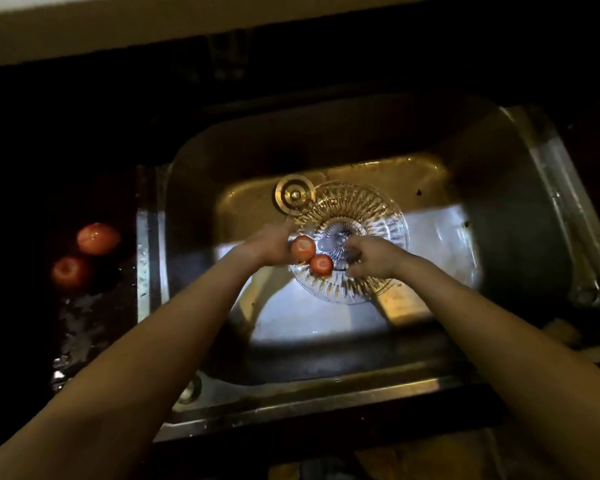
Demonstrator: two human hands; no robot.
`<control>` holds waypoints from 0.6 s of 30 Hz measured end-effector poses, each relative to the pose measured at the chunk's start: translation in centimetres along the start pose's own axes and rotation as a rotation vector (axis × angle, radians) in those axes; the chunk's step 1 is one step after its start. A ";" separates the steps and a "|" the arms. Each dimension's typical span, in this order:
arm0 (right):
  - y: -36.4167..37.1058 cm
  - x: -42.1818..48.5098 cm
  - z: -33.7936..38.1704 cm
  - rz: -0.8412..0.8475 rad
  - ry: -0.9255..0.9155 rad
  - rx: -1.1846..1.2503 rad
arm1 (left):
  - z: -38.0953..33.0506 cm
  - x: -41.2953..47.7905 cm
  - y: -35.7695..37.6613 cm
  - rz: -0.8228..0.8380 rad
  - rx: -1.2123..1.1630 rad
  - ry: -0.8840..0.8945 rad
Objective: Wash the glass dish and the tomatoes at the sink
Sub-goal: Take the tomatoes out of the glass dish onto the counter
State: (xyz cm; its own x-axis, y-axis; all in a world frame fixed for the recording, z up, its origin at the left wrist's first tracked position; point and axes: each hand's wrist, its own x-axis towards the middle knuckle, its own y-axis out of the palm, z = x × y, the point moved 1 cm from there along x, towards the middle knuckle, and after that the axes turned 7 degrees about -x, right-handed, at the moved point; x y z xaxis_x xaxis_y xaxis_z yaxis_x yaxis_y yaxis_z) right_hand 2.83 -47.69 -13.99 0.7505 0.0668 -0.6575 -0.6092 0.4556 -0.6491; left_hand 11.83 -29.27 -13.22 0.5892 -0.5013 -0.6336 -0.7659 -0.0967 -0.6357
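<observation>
Looked straight down, from the head camera, into a dim stainless steel sink (499,202). Found the cut-glass dish (371,202) lying flat on the basin floor, mouth up, round and so with no long axis, its far-left rim overlapping the round drain cover (294,195). Had both bare forearms stretched in from the near edge, hands close together over the dish.

Cupped a pair of tomatoes (303,248) in the left hand (271,244), one just behind the other and touching, above the dish's near-left part. Hid most of the left fingers beneath the fruit; judged them curled round it.

Rested the right hand (373,259) over the dish's centre, just right of the tomatoes, with fingertips bent down toward the glass and blurred. Could not tell pressing from gripping there.

Judged the coming move to turn on one relation: tomatoes lying directly left of the right fingers, almost touching them, with the glass beneath both. Judged a short sideways reach by the right hand enough for rubbing the fruit. Saw nothing standing between.

Noticed two spare tomatoes (98,238) well apart on the wet dark counter (84,323) left of the sink, nearer the left arm. Could not make out a tap or running water.
</observation>
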 end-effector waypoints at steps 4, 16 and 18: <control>2.7 1.2 0.2 -0.101 -0.048 -0.046 | 0.5 1.7 2.0 -0.035 -0.007 0.010; 4.7 3.3 1.5 -0.181 -0.055 -0.008 | 1.1 2.9 3.5 -0.140 -0.080 0.041; 4.2 2.8 1.6 -0.194 -0.081 -0.007 | 1.1 2.4 3.1 -0.146 -0.094 0.047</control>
State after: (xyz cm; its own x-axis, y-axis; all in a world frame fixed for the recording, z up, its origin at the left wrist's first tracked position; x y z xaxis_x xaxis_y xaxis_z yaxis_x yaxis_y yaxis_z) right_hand 2.82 -44.22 -17.98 0.8719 0.0502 -0.4871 -0.4529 0.4608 -0.7632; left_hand 11.16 -29.85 -17.21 0.6848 -0.5156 -0.5150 -0.6953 -0.2505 -0.6737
